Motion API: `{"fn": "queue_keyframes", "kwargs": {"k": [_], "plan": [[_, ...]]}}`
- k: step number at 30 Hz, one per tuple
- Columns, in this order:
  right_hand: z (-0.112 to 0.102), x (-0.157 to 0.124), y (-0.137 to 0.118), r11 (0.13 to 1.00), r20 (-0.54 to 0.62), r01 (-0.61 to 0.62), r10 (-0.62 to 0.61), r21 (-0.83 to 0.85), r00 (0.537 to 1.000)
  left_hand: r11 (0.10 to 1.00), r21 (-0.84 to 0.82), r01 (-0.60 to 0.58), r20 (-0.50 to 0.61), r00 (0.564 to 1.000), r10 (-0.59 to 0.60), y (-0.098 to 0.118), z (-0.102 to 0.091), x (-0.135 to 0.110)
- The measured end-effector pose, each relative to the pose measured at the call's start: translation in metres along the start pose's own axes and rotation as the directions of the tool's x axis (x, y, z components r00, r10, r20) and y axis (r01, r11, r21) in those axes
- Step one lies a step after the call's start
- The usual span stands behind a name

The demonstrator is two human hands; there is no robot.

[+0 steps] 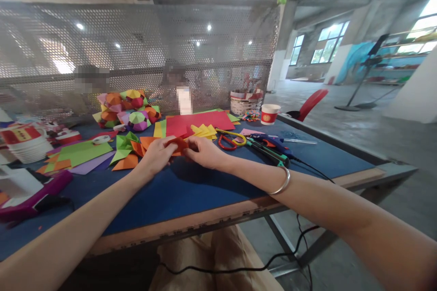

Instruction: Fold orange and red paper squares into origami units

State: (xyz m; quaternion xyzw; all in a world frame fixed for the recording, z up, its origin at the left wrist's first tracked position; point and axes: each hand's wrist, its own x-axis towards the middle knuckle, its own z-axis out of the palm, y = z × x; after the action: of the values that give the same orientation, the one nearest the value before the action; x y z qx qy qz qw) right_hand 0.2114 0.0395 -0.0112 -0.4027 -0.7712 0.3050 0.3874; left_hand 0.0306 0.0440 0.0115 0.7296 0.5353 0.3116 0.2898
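Observation:
My left hand (157, 153) and my right hand (205, 152) meet over the blue table top (191, 188), both pinched on a small folded piece of red paper (179, 144). The fingers of each hand curl around its edges. A silver bangle (282, 182) sits on my right wrist. Folded orange pieces (136, 149) and a folded green piece (123, 142) lie just left of my left hand. Yellow folded pieces (204, 131) and a large red sheet (198, 122) lie right behind my hands.
Scissors with red and yellow handles (229, 138) and a glue gun (269, 145) with a cable lie to the right. A colourful paper ball (128, 109), a paper cup (269, 114), a basket (245, 101) and a perforated metal screen (136, 54) stand behind. Green and purple sheets (82, 154) lie left.

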Motion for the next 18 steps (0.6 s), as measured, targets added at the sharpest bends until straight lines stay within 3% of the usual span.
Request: {"fn": "queue_keyframes", "kwargs": {"k": [12,18], "plan": [[-0.004,-0.0035,-0.007,0.999,-0.008,-0.005,0.004,-0.035,1.0,0.998,-0.036,0.053,0.022,0.998,-0.052,-0.0039,0.0004,0.0036],[-0.0052,-0.0001,-0.003,0.999,-0.023,-0.019,0.018,-0.037,1.0,0.996,0.021,0.089,0.06,0.994,-0.09,-0.0074,0.0026,0.0057]]}}
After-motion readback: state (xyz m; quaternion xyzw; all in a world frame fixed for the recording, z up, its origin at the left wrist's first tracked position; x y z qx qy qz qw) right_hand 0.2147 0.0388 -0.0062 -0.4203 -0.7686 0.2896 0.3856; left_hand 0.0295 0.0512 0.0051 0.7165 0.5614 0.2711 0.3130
